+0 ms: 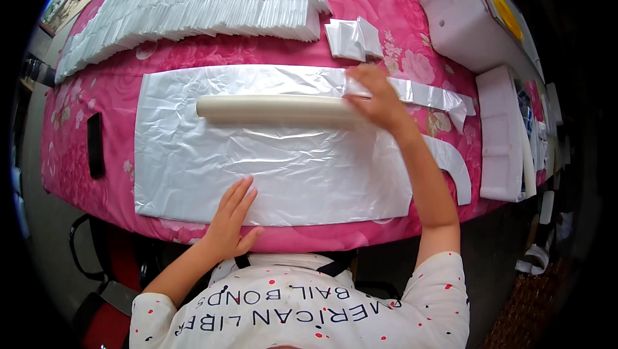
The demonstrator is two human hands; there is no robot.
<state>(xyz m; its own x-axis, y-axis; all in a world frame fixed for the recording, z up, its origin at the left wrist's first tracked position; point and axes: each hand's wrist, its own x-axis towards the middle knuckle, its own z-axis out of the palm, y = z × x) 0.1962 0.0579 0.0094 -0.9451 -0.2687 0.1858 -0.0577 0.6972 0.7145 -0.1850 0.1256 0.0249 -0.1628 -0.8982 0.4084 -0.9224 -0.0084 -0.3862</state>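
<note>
A large shiny white plastic bag (309,182) lies flat and creased on the table, its two handle strips reaching to the right. Across its upper half rests a long cream-coloured tube (270,110), roughly level from left to right. My right hand (380,99) is curled over the tube's right end, fingers toward the bag's far edge; the hand is slightly blurred and covers that end. My left hand (233,221) lies flat at the bag's near edge with its fingers stretched out, holding nothing.
Rows of folded white bags (206,8) fill the table's far left, with a small folded pile (354,39) beside them. A dark phone (95,146) lies at the left. White foam boxes (499,137) stand along the right edge. A pink flowered cloth (116,104) covers the table.
</note>
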